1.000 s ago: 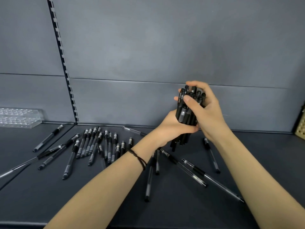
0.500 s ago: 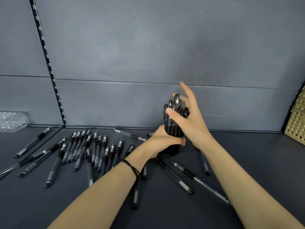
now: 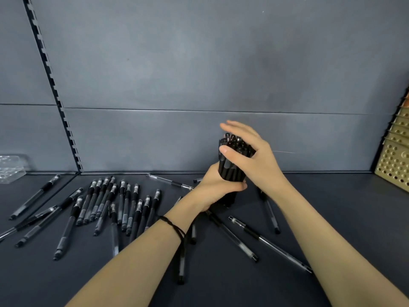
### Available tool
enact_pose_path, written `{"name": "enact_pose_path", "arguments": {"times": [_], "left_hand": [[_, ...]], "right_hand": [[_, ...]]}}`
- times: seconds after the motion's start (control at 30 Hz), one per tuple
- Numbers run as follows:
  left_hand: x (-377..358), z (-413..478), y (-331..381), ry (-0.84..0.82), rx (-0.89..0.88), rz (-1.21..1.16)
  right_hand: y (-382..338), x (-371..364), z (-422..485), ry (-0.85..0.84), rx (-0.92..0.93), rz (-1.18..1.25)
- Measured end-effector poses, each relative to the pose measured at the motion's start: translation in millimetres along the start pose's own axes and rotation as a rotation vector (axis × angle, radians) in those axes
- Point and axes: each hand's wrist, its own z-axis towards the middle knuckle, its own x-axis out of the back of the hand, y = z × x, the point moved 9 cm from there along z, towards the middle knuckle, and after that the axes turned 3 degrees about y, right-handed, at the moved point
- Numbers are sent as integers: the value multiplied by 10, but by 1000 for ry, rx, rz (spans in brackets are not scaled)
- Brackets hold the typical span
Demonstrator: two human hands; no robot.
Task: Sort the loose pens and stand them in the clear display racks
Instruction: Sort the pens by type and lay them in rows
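Black pens gathered into a bundle (image 3: pixel 232 167) stand upright in the head view, lower ends down by the dark shelf (image 3: pixel 332 200); whether they touch it is hidden. The left hand (image 3: pixel 218 189) wraps its fingers round the bundle's lower half and grips it firmly. The right hand (image 3: pixel 254 154) lies over the bundle's top with fingers stretched out flat and slightly blurred, while the thumb rests against the front of the pens; it curls round nothing.

Left of the bundle, a rough row of loose pens (image 3: pixel 115 204) lies flat on the shelf, and more lie scattered further left. Far left of the bundle, against the grey back panel (image 3: pixel 199 63), sits a clear display rack (image 3: pixel 10 168), cut off by the frame edge. Near the bundle, toward the camera, two clear-barrelled pens (image 3: pixel 234 239) lie slanted, and another pen (image 3: pixel 269 210) lies just right of it. Far right of the bundle stands a tan perforated rack (image 3: pixel 394 160). A dark cord (image 3: pixel 174 227) circles the left wrist.
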Motion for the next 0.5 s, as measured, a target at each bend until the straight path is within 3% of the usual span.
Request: {"name": "enact_pose_path", "arguments": {"times": [0.13, 0.3, 0.5], "left_hand": [[-59, -10, -90, -78, 52, 20], [-158, -30, -107, -146, 81, 57], [-88, -15, 91, -86, 17, 89]], "right_hand": [[75, -27, 13, -53, -50, -23], [226, 111, 42, 45, -116, 9], [168, 151, 67, 127, -133, 87]]}}
